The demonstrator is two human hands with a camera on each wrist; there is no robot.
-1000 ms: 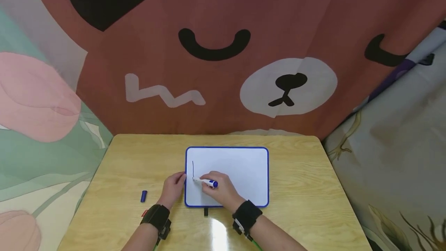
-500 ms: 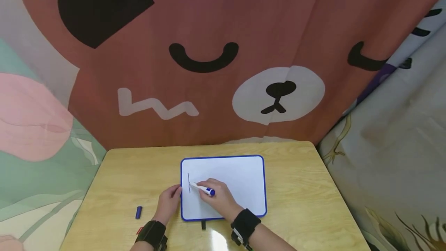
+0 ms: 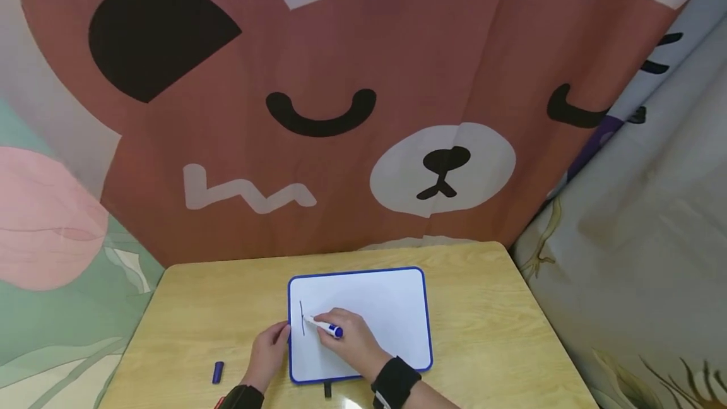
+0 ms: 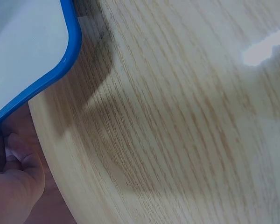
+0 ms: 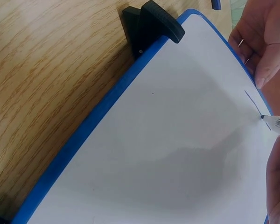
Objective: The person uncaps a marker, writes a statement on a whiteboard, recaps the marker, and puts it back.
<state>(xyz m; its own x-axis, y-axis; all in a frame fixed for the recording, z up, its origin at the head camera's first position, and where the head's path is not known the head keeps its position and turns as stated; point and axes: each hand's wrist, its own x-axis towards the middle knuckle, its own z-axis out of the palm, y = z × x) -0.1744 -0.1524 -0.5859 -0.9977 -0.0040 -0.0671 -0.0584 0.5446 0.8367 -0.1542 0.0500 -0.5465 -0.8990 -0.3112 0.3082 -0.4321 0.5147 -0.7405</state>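
A small whiteboard [image 3: 386,308] with a blue frame is on the wooden table. My right hand [image 3: 353,343] pinches a white marker [image 3: 326,327] with a blue end. In the right wrist view, the dark tip of the marker [image 5: 276,124] touches a thin upright line [image 5: 253,101] near the board's left side. My left hand [image 3: 267,352] grips the left edge of the board. Its thumb lies along the blue frame, and its fingers [image 5: 248,49] curl at the edge in the right wrist view. The left wrist view catches only part of this left hand [image 4: 16,186].
A blue marker cap [image 3: 218,372] lies on the table [image 3: 187,314] to the left of the board. A black piece [image 3: 327,390] sticks out from the board's front edge, seen closer as a black clip-like part [image 5: 154,25]. A bear-print curtain [image 3: 341,163] hangs behind the table.
The upright line has been drawn longer, and the marker tip has moved back up to about its middle. The head view has tilted up, so everything sits lower. My left hand stays at the edge.
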